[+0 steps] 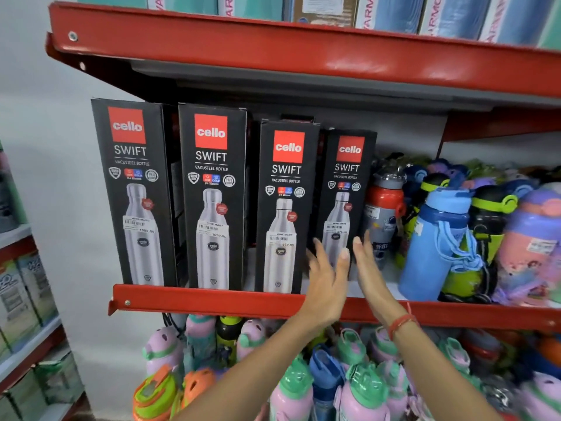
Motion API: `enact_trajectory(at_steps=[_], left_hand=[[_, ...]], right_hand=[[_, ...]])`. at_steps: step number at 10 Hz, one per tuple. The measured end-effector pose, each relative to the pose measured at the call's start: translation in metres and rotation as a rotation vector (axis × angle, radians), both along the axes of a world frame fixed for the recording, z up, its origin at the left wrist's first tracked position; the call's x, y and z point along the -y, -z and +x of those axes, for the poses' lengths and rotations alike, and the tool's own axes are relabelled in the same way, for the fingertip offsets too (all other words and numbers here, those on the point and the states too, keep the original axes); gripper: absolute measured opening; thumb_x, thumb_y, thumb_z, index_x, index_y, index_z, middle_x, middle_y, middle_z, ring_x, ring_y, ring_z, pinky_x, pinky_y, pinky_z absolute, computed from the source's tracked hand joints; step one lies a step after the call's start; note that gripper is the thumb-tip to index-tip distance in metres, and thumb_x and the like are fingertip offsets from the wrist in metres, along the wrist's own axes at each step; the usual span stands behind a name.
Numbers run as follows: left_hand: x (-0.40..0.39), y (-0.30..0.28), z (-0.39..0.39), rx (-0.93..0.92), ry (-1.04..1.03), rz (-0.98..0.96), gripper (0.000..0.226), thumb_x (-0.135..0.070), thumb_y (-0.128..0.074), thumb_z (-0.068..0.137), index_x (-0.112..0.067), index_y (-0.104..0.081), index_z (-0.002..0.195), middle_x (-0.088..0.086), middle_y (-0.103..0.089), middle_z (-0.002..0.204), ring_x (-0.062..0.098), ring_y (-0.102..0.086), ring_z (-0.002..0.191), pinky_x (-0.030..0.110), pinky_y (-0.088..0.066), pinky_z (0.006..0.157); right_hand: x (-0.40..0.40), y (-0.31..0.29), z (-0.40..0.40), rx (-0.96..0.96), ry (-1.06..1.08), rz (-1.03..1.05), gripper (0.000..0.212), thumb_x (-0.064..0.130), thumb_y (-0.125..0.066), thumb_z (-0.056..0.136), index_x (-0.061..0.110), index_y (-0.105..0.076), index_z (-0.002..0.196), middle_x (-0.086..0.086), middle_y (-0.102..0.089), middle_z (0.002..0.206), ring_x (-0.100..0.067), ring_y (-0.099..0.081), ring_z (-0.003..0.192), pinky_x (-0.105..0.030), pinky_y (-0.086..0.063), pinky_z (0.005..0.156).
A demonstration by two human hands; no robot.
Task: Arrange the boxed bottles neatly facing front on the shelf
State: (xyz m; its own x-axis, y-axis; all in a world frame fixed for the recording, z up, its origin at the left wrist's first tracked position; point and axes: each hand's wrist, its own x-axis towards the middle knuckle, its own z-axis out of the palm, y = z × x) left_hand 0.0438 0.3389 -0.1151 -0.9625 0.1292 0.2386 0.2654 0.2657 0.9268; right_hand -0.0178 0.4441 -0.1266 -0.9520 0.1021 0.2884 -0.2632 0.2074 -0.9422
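Several black "cello SWIFT" bottle boxes stand upright in a row on the red-edged shelf [212, 300], fronts toward me. The rightmost box [346, 189] sits further back than the third box [285, 205]. My left hand [326, 278] and my right hand [368, 268] are raised with flat palms facing each other, on either side of the rightmost box's lower part. Fingers are straight and apart; neither hand grips anything. A red thread band is on the right wrist.
Loose bottles crowd the shelf right of the boxes: a red-and-grey one [384, 208] next to the rightmost box, then a blue one [434, 247]. The shelf above [303, 53] hangs low over the boxes. Pink and green bottles [361, 390] fill the shelf below.
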Motion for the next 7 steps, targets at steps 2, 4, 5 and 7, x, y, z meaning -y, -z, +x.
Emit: enact_trajectory(at_steps=[2, 4, 5, 7], left_hand=[[0.001, -0.009, -0.015, 0.121, -0.146, 0.035, 0.093, -0.08, -0.006, 0.076, -0.028, -0.005, 0.153, 0.0, -0.017, 0.162, 0.022, -0.019, 0.148, 0.038, -0.014, 0.118], [0.023, 0.009, 0.022, 0.049, -0.074, 0.096, 0.077, -0.069, -0.008, 0.086, -0.029, -0.017, 0.15, -0.01, -0.019, 0.159, 0.009, -0.017, 0.146, 0.026, -0.009, 0.116], [0.034, 0.005, 0.033, 0.065, -0.049, 0.034, 0.078, -0.07, -0.006, 0.085, -0.029, -0.019, 0.15, -0.007, -0.022, 0.158, 0.012, -0.02, 0.146, 0.024, -0.011, 0.111], [0.057, -0.036, 0.069, -0.272, -0.078, -0.042, 0.067, -0.074, -0.009, 0.085, -0.04, -0.056, 0.119, -0.01, -0.066, 0.107, -0.001, -0.061, 0.098, 0.028, -0.044, 0.093]], right_hand=[[-0.008, 0.005, -0.003, -0.003, -0.11, 0.111, 0.064, 0.056, -0.025, 0.096, 0.037, 0.002, 0.151, 0.022, 0.003, 0.158, 0.002, -0.001, 0.145, -0.04, -0.006, 0.122], [-0.015, 0.007, 0.045, 0.059, -0.205, 0.211, 0.053, 0.07, -0.027, 0.082, 0.069, 0.005, 0.124, 0.056, 0.006, 0.125, 0.015, -0.003, 0.13, -0.024, -0.01, 0.112], [-0.015, 0.006, 0.061, 0.035, -0.209, 0.221, 0.055, 0.073, -0.028, 0.08, 0.07, 0.004, 0.125, 0.054, 0.007, 0.128, 0.011, -0.004, 0.136, -0.028, -0.01, 0.116], [0.01, -0.055, 0.11, -0.158, 0.016, 0.321, 0.059, 0.053, -0.035, 0.095, 0.045, -0.01, 0.149, 0.029, -0.021, 0.142, -0.007, -0.026, 0.143, -0.022, -0.021, 0.109]])
